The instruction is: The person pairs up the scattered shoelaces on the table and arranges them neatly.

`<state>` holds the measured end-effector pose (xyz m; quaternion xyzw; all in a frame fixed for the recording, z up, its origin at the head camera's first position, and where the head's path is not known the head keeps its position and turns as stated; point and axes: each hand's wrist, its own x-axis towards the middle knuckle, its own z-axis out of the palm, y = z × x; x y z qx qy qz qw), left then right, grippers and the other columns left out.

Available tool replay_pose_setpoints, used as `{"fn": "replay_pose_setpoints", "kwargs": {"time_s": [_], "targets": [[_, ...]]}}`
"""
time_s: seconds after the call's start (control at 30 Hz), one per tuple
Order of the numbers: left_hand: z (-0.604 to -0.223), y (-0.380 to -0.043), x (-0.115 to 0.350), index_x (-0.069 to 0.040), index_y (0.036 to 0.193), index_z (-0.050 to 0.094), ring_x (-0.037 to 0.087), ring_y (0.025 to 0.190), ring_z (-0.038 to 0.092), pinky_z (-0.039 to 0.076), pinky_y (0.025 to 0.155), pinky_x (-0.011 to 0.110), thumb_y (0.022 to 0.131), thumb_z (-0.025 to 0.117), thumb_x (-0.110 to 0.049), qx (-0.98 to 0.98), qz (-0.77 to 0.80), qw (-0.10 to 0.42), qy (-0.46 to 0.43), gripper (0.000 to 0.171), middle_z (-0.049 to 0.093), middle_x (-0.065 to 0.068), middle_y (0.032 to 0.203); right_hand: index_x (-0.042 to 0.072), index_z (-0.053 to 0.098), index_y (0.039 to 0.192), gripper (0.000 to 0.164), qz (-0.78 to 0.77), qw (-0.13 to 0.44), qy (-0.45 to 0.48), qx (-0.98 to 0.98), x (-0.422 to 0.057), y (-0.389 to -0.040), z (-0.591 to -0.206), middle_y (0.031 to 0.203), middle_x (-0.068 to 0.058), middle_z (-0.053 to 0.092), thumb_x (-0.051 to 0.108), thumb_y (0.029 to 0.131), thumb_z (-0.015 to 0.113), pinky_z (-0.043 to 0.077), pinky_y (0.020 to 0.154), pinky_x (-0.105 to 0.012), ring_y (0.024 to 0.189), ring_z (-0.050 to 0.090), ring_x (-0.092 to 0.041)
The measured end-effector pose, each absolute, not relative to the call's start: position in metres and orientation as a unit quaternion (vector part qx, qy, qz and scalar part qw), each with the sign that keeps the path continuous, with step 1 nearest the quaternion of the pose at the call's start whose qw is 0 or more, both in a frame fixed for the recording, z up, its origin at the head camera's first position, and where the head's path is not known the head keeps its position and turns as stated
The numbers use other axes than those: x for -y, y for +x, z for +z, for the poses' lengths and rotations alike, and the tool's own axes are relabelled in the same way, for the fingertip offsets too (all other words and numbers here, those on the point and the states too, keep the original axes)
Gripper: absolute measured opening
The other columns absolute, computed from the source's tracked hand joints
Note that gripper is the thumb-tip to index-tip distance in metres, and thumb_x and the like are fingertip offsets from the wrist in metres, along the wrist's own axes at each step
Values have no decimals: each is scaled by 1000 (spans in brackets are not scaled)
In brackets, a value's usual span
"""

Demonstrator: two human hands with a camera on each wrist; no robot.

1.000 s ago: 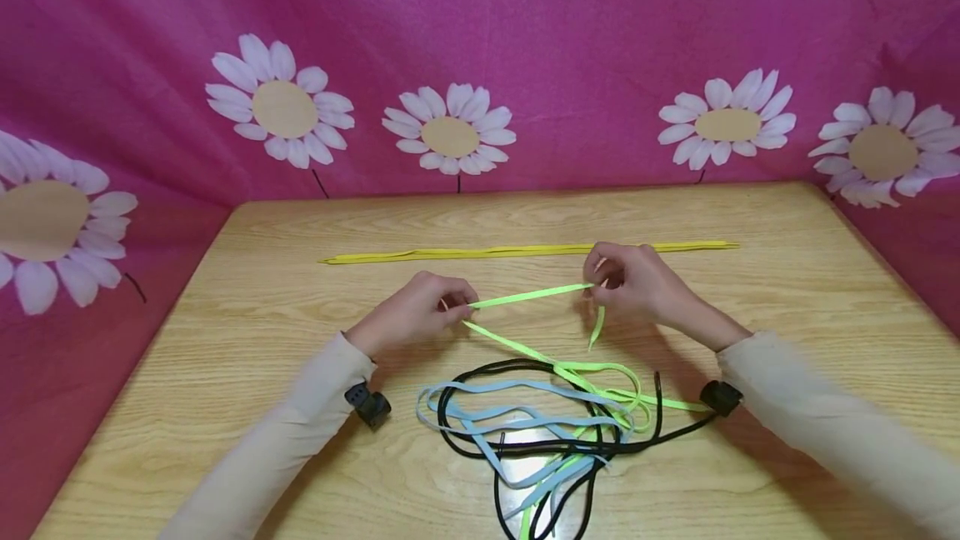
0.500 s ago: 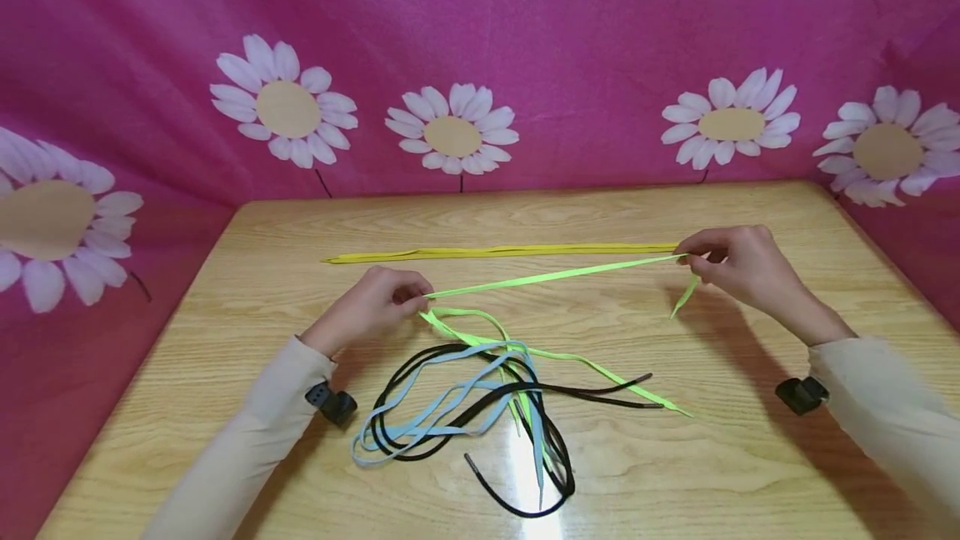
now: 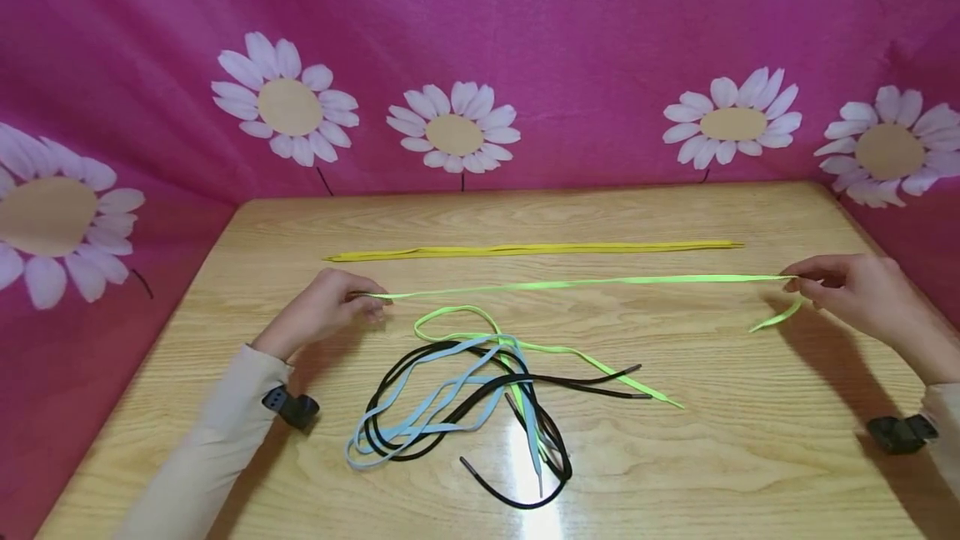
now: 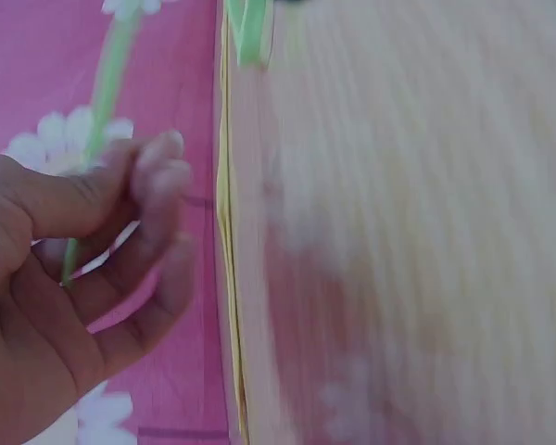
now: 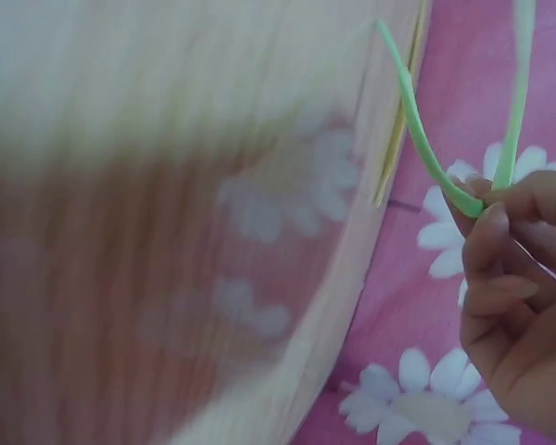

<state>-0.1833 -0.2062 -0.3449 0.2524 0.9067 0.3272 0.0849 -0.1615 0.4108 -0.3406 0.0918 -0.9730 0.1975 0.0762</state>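
Note:
A neon-green shoelace (image 3: 566, 283) stretches nearly straight between both hands, above the table. My left hand (image 3: 322, 311) pinches one end between thumb and fingers; in the left wrist view a short tip (image 4: 70, 260) of it passes through the grip. On the far right, my right hand (image 3: 858, 294) pinches the lace, and a short tail (image 3: 776, 319) hangs from those fingers. Below the taut lace lies a loose tangle: a black round lace (image 3: 517, 506), a light-blue flat lace (image 3: 360, 465) and another neon-green lace (image 3: 600, 358).
Behind the hands, a folded yellow shoelace (image 3: 525, 250) lies straight across the wooden table (image 3: 712, 473). A pink cloth with daisies (image 3: 585, 40) hangs along the table's back and sides. A small black camera (image 3: 292, 407) sits on each wrist.
My hands have moved apart, the left leftward and the right far rightward, drawing the green lace out long between them. It has come free of the tangle, which has shifted left.

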Motion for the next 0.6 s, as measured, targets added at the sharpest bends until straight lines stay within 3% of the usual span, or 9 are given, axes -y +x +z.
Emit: {"fn": "replay_pose_setpoints", "kwargs": {"time_s": [0.13,0.33,0.5,0.6], "targets": [[-340,-188,219,7,108,68,16,68,59,48,60,28,97,51,3,-902,328,102,262,20,66,3,75,-1,73,98,15,151,60,108,981,-417,-161,-344,75,-5,69,10,87,69,39,53,-23,63,47,9],[-339,-193,229,10,116,59,17,70,60,52,66,36,96,42,13,-905,316,119,260,27,67,7,80,2,73,91,14,99,97,193,971,-415,-165,-350,64,8,56,-4,79,73,33,49,-24,56,39,4],[-343,-201,246,8,107,49,22,71,62,52,68,38,99,43,7,-915,329,95,214,10,67,11,81,2,73,83,17,96,122,224,962,-416,-171,-349,61,9,53,-11,72,75,33,48,-22,55,36,3],[-346,-206,256,4,98,51,21,72,63,51,69,37,99,49,1,-927,316,67,188,3,68,10,81,0,73,83,16,110,126,219,961,-417,-176,-347,62,7,57,-10,72,76,33,48,-22,55,38,2]]}}
